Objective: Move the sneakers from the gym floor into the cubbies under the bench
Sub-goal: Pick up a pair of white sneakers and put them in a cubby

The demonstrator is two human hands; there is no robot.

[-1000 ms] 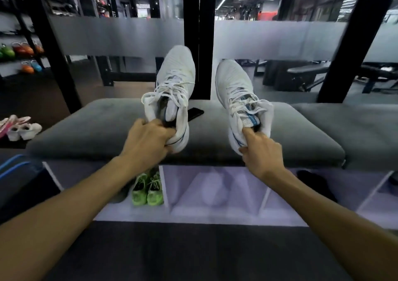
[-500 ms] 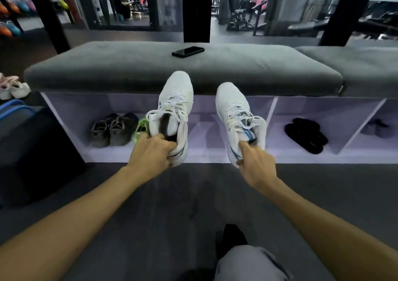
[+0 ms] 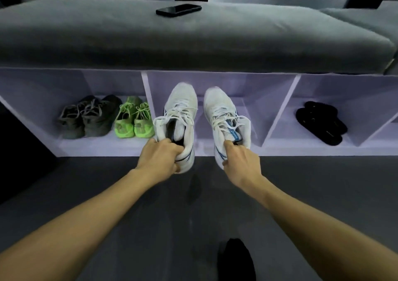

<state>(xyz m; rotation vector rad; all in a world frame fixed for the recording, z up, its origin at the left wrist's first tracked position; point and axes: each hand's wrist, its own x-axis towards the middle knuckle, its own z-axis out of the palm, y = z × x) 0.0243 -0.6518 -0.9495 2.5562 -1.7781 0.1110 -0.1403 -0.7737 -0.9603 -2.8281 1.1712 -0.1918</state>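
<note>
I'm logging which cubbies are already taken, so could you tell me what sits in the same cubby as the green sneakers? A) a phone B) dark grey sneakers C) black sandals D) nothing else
B: the dark grey sneakers stand just left of the green sneakers inside the left cubby.

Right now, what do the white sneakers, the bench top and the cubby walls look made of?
White sneakers: knit or mesh fabric uppers, matte, with woven laces; the textured weave shows.
Bench top: grey upholstery, probably velvety fabric over padding; soft rounded edges, matte nap.
Cubby walls: smooth pale lavender panels, likely laminated or painted board; flat, slightly glossy, thin straight edges. Exact core cannot be told.
</note>
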